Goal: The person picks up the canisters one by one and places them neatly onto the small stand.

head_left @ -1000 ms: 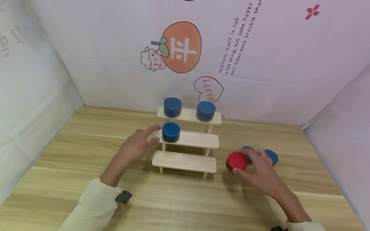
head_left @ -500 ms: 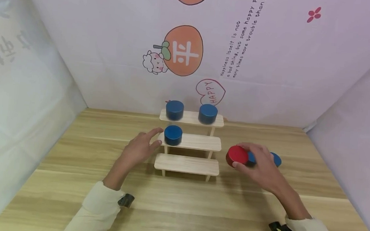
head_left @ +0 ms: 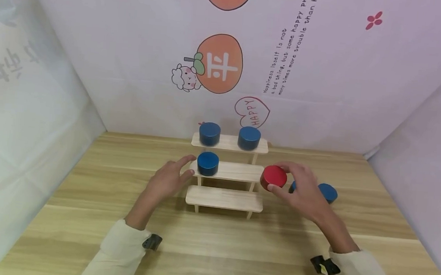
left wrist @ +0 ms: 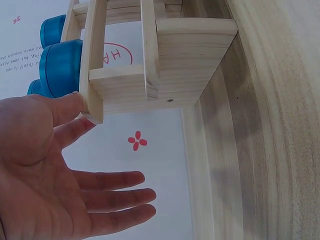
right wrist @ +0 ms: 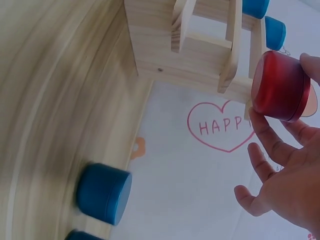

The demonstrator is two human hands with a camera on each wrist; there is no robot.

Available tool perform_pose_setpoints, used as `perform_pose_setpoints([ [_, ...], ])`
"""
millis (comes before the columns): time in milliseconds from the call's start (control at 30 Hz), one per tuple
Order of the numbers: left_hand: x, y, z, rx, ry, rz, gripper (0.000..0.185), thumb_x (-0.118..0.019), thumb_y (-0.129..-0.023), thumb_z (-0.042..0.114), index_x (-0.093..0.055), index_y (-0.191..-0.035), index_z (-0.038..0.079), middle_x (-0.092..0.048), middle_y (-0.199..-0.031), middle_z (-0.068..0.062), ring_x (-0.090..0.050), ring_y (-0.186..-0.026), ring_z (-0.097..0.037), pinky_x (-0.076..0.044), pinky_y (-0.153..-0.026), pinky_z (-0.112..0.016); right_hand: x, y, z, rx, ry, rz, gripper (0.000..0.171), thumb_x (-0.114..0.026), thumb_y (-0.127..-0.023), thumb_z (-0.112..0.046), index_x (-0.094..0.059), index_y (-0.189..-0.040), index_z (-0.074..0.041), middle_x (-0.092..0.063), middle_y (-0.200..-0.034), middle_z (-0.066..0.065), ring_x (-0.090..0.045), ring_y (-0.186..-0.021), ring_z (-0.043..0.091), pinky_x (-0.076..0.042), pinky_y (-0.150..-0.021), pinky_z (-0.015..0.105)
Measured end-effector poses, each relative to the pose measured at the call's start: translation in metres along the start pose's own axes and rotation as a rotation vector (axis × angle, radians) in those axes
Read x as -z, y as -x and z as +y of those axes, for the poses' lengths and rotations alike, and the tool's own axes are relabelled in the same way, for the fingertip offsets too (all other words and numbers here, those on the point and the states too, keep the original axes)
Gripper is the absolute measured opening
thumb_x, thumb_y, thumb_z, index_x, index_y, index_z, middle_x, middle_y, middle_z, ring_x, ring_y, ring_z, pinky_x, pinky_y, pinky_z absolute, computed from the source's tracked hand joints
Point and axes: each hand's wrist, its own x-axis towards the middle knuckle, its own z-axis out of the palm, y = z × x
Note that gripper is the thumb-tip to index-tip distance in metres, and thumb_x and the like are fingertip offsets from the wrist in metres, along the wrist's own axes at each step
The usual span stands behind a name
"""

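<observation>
My right hand grips a round red tin between thumb and fingers, at the right end of the middle shelf. In the right wrist view the red tin is raised well above the tabletop, overlapping the shelf end. My left hand pinches the left end of the middle shelf of a three-tier wooden stand with thumb and index finger; its other fingers are extended. One blue tin sits on that shelf's left side. Two more, a left blue tin and a right blue tin, stand on the top shelf.
On the table right of the stand is a blue tin, and another blue tin is partly hidden by my right hand in the head view. A printed white cloth hangs behind and at both sides.
My right hand has lifted the red tin from low on the right and carried it up and left to the middle shelf. My left hand stays at the stand; the head view has shifted slightly.
</observation>
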Motion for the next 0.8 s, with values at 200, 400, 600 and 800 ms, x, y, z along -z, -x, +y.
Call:
perform_pose_setpoints([
  [200, -0.001, 0.001, 0.0, 0.004, 0.016, 0.007, 0.049, -0.053, -0.105, 0.033, -0.044, -0.152, 0.024, -0.056, -0.133, -0.024, -0.055, -0.118, -0.039, -0.051, -0.067, -0.044, -0.002, -0.006, -0.004, -0.026, 0.006, 0.017, 0.06, -0.074, -0.089, -0.038, -0.057, -0.133, -0.002, -0.061, -0.126, 0.018, -0.042, -0.122, 0.039, -0.036, -0.092, 0.064],
  [400, 0.002, 0.003, -0.005, 0.004, 0.014, 0.0, 0.049, -0.053, -0.105, 0.033, -0.044, -0.152, 0.024, -0.057, -0.132, -0.024, -0.054, -0.118, -0.04, -0.049, -0.066, -0.041, -0.012, -0.014, -0.01, -0.085, -0.05, 0.016, 0.066, -0.077, -0.087, -0.042, -0.056, -0.136, -0.003, -0.061, -0.126, 0.016, -0.044, -0.12, 0.035, -0.042, -0.09, 0.061],
  [600, 0.004, 0.002, -0.006, 0.0, 0.021, -0.008, 0.048, -0.052, -0.105, 0.034, -0.044, -0.152, 0.025, -0.056, -0.134, -0.024, -0.052, -0.122, -0.041, -0.052, -0.072, -0.048, -0.021, -0.022, -0.02, -0.101, -0.081, 0.036, 0.062, -0.076, -0.088, -0.044, -0.057, -0.136, -0.009, -0.061, -0.125, 0.014, -0.045, -0.119, 0.034, -0.043, -0.088, 0.059],
  [800, 0.0, 0.002, -0.003, 0.011, 0.033, 0.006, 0.047, -0.054, -0.105, 0.034, -0.046, -0.15, 0.026, -0.057, -0.134, -0.024, -0.053, -0.122, -0.04, -0.051, -0.076, -0.049, -0.021, -0.026, -0.022, -0.092, -0.063, 0.044, 0.062, -0.075, -0.088, -0.045, -0.058, -0.135, -0.008, -0.062, -0.126, 0.015, -0.046, -0.118, 0.035, -0.043, -0.088, 0.06],
])
